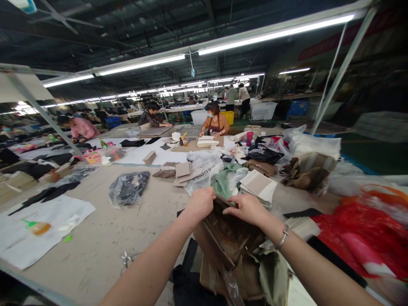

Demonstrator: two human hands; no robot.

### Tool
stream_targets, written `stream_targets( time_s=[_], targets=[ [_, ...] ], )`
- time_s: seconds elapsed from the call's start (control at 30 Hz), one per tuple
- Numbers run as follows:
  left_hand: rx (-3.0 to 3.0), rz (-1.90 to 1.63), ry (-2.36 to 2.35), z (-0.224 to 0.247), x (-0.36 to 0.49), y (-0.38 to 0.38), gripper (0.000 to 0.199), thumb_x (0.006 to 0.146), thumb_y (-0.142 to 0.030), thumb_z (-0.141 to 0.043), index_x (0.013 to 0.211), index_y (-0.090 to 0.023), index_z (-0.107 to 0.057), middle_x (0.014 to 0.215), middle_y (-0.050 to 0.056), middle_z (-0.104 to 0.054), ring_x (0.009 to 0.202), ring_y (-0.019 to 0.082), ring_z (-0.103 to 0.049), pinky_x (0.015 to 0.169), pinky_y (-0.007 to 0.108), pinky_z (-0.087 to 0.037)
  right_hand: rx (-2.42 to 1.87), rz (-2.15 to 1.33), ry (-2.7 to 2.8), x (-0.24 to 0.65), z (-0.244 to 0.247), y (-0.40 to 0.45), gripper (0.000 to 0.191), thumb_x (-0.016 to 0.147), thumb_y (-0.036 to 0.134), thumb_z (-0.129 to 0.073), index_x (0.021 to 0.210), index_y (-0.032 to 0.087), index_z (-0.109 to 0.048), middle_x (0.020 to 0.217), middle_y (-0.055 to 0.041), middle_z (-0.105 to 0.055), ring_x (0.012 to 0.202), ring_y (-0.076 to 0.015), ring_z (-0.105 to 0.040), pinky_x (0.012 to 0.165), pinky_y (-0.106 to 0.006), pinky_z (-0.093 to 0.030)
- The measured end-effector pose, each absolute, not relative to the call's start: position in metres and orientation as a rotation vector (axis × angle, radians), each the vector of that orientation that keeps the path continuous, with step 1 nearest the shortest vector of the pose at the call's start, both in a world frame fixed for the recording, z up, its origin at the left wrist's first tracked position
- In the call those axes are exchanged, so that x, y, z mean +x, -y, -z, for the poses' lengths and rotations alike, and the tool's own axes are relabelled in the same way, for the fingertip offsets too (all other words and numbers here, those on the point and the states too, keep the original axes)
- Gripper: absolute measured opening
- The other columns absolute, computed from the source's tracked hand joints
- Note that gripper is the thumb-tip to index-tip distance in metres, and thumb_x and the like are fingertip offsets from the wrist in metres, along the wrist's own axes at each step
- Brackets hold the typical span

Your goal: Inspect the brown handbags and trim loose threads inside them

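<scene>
A brown bag (229, 240) with a shiny lining stands in front of me, its mouth spread apart. My left hand (202, 204) is closed on the bag's far left edge, fingers curled over it. At the opposite side of that far edge, my right hand (250, 209) pinches the rim between thumb and fingers. The fingertips of both hands lie close together. A bracelet (283, 236) circles my right wrist. Olive-green fabric (270, 272) and black fabric (193, 284) lie below and around the bag; its base is partly hidden.
A plastic-wrapped dark bundle (129, 188) lies to the left, near white paper (47, 225) with a glue bottle (38, 227). Stacked cards (258, 187) and a plastic bag (204, 170) lie beyond my hands. Red plastic (363, 233) fills the right. A co-worker (215, 121) sits across the table.
</scene>
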State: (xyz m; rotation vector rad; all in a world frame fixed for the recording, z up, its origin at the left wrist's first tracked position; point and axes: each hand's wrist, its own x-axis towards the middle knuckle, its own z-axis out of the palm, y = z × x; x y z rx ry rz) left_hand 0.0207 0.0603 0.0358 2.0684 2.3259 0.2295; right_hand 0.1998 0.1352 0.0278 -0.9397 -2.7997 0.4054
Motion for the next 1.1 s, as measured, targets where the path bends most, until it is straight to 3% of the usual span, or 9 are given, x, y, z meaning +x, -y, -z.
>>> stream_targets(
  time_s=[0.27,0.5,0.77,0.97,1.1],
  targets=[
    [2.019,-0.204,-2.394,-0.038,0.025,-0.059,0.018,0.088,-0.032,-0.039,0.09,-0.019,-0.051,0.083,0.004,-0.064,0.081,0.019,-0.061,0.069,0.029,-0.04,-0.874,-0.585,2.82,0.194,-0.046,-0.134,0.06,0.062,0.068,-0.059,0.105,0.025,-0.063,0.084,-0.0032,-0.067,0.072,-0.0182,-0.058,0.059,-0.024,-0.036],
    [2.013,-0.218,-2.401,-0.036,0.025,-0.061,0.014,0.087,-0.03,-0.041,0.091,-0.019,-0.05,0.082,0.004,-0.064,0.08,0.019,-0.061,0.068,0.028,-0.04,-0.953,-0.351,2.862,0.171,-0.033,-0.14,0.051,0.078,0.064,-0.042,0.088,0.021,-0.067,0.084,-0.0064,-0.069,0.077,-0.0199,-0.061,0.061,-0.025,-0.037],
    [1.976,-0.235,-2.423,-0.035,0.026,-0.064,0.019,0.087,-0.034,-0.04,0.092,-0.02,-0.053,0.081,0.005,-0.065,0.081,0.02,-0.061,0.069,0.029,-0.041,-0.989,-0.161,2.887,0.163,-0.03,-0.142,0.063,0.087,0.061,-0.021,0.082,0.021,-0.069,0.083,-0.0093,-0.069,0.078,-0.0205,-0.062,0.063,-0.026,-0.04],
    [2.108,-0.332,-2.321,-0.034,0.02,-0.064,0.035,0.086,-0.029,-0.043,0.121,-0.029,-0.045,0.089,0.001,-0.068,0.083,0.019,-0.062,0.071,0.028,-0.043,-0.956,-0.095,2.894,0.164,-0.03,-0.144,0.063,0.088,0.059,-0.021,0.082,0.02,-0.07,0.083,-0.0106,-0.069,0.078,-0.0219,-0.063,0.063,-0.027,-0.041],
    [2.208,-0.25,-2.206,-0.036,0.018,-0.063,0.03,0.088,-0.026,-0.039,0.11,-0.03,-0.058,0.102,0.001,-0.067,0.091,0.017,-0.061,0.077,0.026,-0.043,-0.891,-0.124,2.917,0.165,-0.029,-0.147,0.053,0.089,0.053,-0.029,0.082,0.02,-0.07,0.082,-0.01,-0.069,0.078,-0.021,-0.062,0.063,-0.026,-0.039]
  ],
)
